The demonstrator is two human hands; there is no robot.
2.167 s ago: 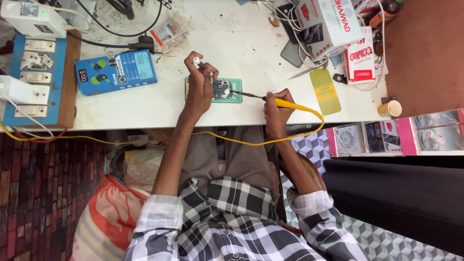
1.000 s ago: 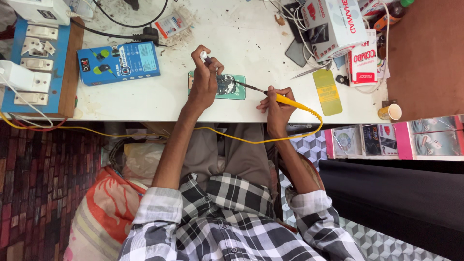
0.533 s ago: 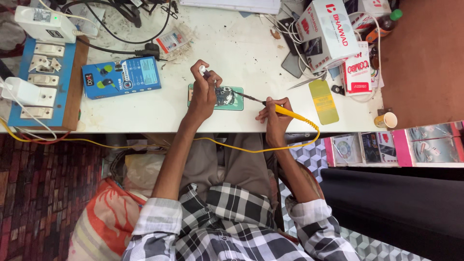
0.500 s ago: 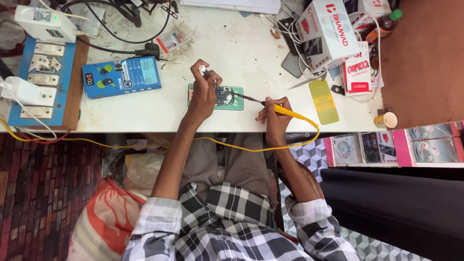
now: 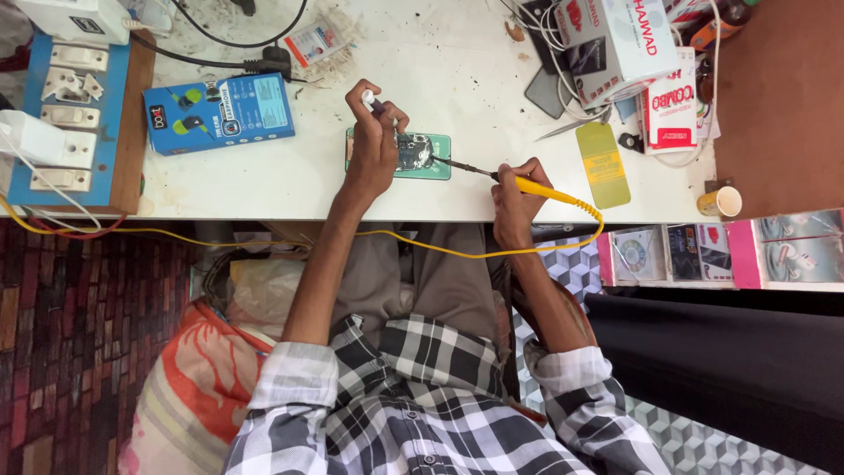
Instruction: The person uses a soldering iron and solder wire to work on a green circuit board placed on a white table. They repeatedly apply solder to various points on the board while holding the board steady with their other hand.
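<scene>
A small green device (image 5: 431, 164) lies opened on the white table (image 5: 475, 79), its shiny metal insides showing. My left hand (image 5: 376, 141) rests over its left part and pinches a thin tool (image 5: 373, 102) between thumb and fingers. My right hand (image 5: 517, 195) grips a yellow-handled soldering iron (image 5: 547, 189); its dark tip reaches left onto the device. The iron's yellow cord (image 5: 422, 244) loops off the table edge and runs left below it.
A blue box (image 5: 220, 113) and a blue switchboard with white sockets (image 5: 66, 114) sit at the left. White and red cartons (image 5: 629, 44), tangled cables and a yellow strip (image 5: 603, 165) crowd the right. A paper cup (image 5: 721, 201) stands by the table's right edge.
Both hands stay on the device and the iron's tip stays on it. The camera view has drifted slightly; no clear movement of the tools.
</scene>
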